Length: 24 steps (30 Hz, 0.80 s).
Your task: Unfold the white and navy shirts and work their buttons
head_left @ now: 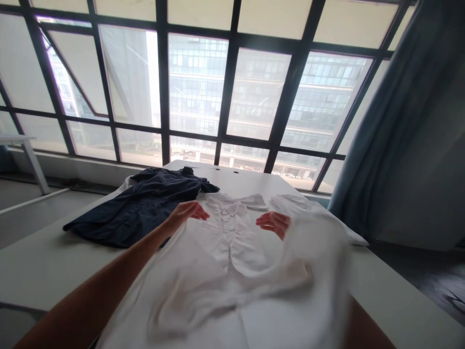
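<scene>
A white collared shirt (207, 252) spreads in front of me, its collar (228, 210) lying toward the far side of the table. The near part billows up and is blurred by motion. At the upper left edge of the cloth, my left hand (189, 210) has its fingers bent inward and closed on the fabric. My right hand (275, 223) is at the upper right edge, fingers curled toward the left one, with blurred white cloth over its wrist. Its exact hold is partly hidden by that cloth.
A dark navy shirt (134, 208) lies on the white table (32, 261) to the left. More folded white cloth (290, 203) lies at the right back. Beyond stand large black-framed windows (232, 92), with a blue-grey curtain (378, 131) on the right.
</scene>
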{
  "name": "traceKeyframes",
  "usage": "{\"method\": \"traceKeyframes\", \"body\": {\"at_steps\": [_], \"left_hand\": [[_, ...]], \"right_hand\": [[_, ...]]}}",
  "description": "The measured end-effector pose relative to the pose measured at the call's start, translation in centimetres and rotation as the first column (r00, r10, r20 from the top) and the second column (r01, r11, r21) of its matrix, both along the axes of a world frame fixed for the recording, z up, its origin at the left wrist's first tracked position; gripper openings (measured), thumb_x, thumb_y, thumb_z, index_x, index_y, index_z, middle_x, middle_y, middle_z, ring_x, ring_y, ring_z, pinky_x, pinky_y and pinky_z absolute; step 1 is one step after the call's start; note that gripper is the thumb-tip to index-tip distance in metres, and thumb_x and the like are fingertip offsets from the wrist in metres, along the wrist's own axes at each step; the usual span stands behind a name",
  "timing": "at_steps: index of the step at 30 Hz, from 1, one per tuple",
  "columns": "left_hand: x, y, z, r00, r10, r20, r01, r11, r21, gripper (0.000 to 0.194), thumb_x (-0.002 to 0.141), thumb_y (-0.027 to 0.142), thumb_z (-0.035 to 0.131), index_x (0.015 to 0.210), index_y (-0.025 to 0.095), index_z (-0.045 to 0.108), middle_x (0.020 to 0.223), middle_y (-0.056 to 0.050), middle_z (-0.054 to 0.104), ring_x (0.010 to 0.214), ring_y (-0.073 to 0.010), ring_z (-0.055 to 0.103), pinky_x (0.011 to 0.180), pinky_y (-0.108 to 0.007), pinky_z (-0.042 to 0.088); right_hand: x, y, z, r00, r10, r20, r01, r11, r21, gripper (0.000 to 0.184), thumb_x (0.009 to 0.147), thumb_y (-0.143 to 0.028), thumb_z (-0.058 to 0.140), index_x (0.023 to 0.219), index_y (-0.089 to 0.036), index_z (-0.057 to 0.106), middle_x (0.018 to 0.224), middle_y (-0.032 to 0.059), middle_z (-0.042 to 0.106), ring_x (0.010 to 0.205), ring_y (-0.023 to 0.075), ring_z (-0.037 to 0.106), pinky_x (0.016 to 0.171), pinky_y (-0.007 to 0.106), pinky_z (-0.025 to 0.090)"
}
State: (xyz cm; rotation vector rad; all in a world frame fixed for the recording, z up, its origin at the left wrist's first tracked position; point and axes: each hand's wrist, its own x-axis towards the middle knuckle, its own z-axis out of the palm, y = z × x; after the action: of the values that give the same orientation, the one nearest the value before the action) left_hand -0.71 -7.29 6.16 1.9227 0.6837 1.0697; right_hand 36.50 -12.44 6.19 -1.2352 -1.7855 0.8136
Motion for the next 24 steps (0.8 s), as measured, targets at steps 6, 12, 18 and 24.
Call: {"method": "traceKeyframes", "body": {"at_steps": [6, 12, 18, 24], "left_hand": [[4.7, -1.5, -4.5, 0.852, -0.019, -0.523, 0.245, 0.897, 0.368, 0.034, 0.096, 0.042, 0.056, 0.118, 0.017, 0.063, 0.118, -0.011, 0.064, 0.104, -0.0225, 0.062, 0.089, -0.04, 0.053], [4.4, -1.1, -3.9, 0.827, -0.02, -0.562, 0.279, 0.882, 0.379, 0.025, 0.091, 0.041, 0.062, 0.099, 0.02, 0.071, 0.093, -0.007, 0.068, 0.087, -0.0175, 0.062, 0.088, -0.032, 0.047], [-3.4, 1.0, 0.1, 0.766, 0.169, -0.621, -0.066, 0.98, 0.186, 0.068, 0.096, 0.06, 0.034, 0.046, 0.017, 0.053, 0.043, 0.001, 0.041, 0.044, -0.0107, 0.037, 0.052, -0.027, 0.034], [-2.5, -0.2, 0.3, 0.758, 0.461, -0.462, -0.171, 0.824, 0.54, 0.044, 0.092, 0.047, 0.056, 0.064, 0.015, 0.065, 0.071, -0.005, 0.062, 0.071, -0.0168, 0.056, 0.075, -0.03, 0.042]], "right_hand": [[-7.0, 0.6, -3.1, 0.945, 0.272, 0.181, -0.269, 0.962, -0.042, 0.054, 0.077, -0.058, 0.069, 0.109, -0.015, 0.072, 0.118, 0.015, 0.068, 0.063, 0.0145, 0.064, 0.059, 0.029, 0.051], [-8.9, 0.7, -4.5, 0.878, 0.247, 0.41, -0.292, 0.955, 0.051, 0.041, 0.075, -0.037, 0.075, 0.111, -0.018, 0.073, 0.095, 0.0059, 0.071, 0.064, 0.0122, 0.056, 0.062, 0.025, 0.047], [-5.1, 0.6, -2.3, 0.822, 0.139, 0.553, -0.151, 0.988, -0.024, 0.021, 0.073, -0.016, 0.059, 0.083, -0.016, 0.078, 0.068, 0.0026, 0.068, 0.061, 0.014, 0.057, 0.059, 0.024, 0.043], [-5.1, -1.2, -0.8, 0.846, 0.052, 0.53, -0.142, 0.981, 0.131, 0.033, 0.073, -0.015, 0.057, 0.098, -0.019, 0.078, 0.101, 0.0073, 0.072, 0.07, 0.0157, 0.059, 0.067, 0.027, 0.046]]}}
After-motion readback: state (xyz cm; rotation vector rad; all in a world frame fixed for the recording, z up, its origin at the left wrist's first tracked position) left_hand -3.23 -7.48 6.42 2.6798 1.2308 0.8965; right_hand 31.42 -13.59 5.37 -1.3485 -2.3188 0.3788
